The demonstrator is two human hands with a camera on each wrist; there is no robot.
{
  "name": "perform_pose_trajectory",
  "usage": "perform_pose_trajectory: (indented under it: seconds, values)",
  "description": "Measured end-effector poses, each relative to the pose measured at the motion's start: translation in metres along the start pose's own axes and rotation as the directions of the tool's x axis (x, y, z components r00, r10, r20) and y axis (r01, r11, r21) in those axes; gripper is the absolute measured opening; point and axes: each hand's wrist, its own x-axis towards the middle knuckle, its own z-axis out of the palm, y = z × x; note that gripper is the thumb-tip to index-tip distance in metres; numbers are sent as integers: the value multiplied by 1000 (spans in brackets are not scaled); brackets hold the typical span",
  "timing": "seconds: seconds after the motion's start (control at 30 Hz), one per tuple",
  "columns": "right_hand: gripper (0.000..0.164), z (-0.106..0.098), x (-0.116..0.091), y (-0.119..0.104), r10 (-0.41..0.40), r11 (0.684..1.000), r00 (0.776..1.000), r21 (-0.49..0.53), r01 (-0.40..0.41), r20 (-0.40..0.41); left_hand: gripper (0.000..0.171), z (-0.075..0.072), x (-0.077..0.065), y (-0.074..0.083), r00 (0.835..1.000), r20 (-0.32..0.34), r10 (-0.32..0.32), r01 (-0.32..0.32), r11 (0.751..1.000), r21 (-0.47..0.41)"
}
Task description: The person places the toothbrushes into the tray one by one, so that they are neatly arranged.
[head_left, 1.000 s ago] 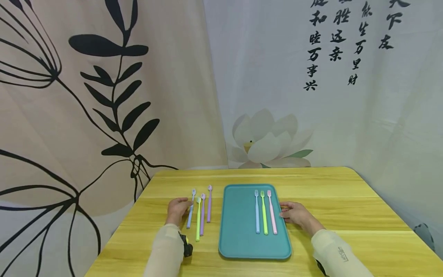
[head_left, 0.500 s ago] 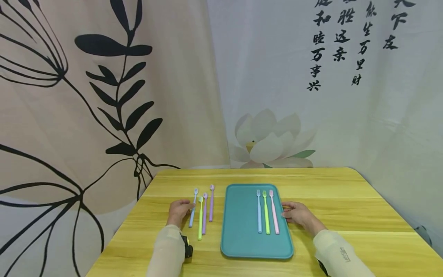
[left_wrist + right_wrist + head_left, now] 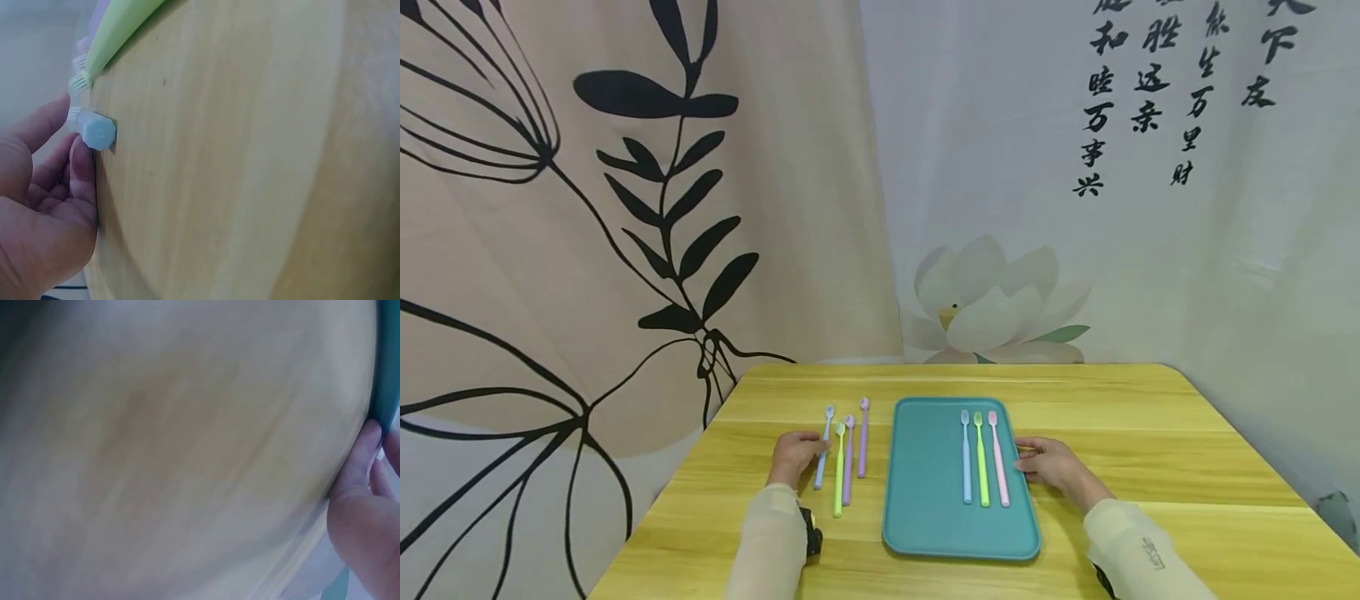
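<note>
My left hand (image 3: pixel 796 457) is at a light blue toothbrush (image 3: pixel 820 475) lying on the table, left of the tray. In the left wrist view the thumb (image 3: pixel 47 124) is on one side of this toothbrush's handle and the curled fingers (image 3: pixel 82 172) are on the other. Just right of it lie a green toothbrush (image 3: pixel 838 479) and two purple ones, the nearer purple toothbrush (image 3: pixel 847 467) beside the green. At the right edge of the teal tray (image 3: pixel 925 500) my right hand (image 3: pixel 1051 465) pinches the rim, thumb and fingertips right at it.
On the tray's right half lie a blue toothbrush (image 3: pixel 966 467), a green toothbrush (image 3: pixel 982 467) and a pink toothbrush (image 3: pixel 999 467), side by side with heads pointing away. A printed curtain (image 3: pixel 820 208) hangs behind the wooden table (image 3: pixel 1150 433).
The head view has swung slightly, so everything sits a little further right. Both hands, the tray and the toothbrushes keep their places relative to one another.
</note>
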Motion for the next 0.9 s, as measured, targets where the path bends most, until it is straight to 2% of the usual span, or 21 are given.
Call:
perform_pose_trajectory:
  seconds: [0.33, 0.7, 0.9]
  values:
    - [51, -1, 1, -1, 1, 1000, 1000, 17, -1, -3, 32, 1, 1, 5, 1000, -3, -14, 14, 1000, -6]
    - [51, -3, 3, -2, -4, 1000, 1000, 12, 4, 6, 31, 2, 4, 2, 1000, -8, -15, 15, 1000, -5]
    - [52, -2, 3, -1, -8, 1000, 1000, 14, 7, 7, 30, 1, 1, 2, 1000, -3, 2, -1, 999, 40]
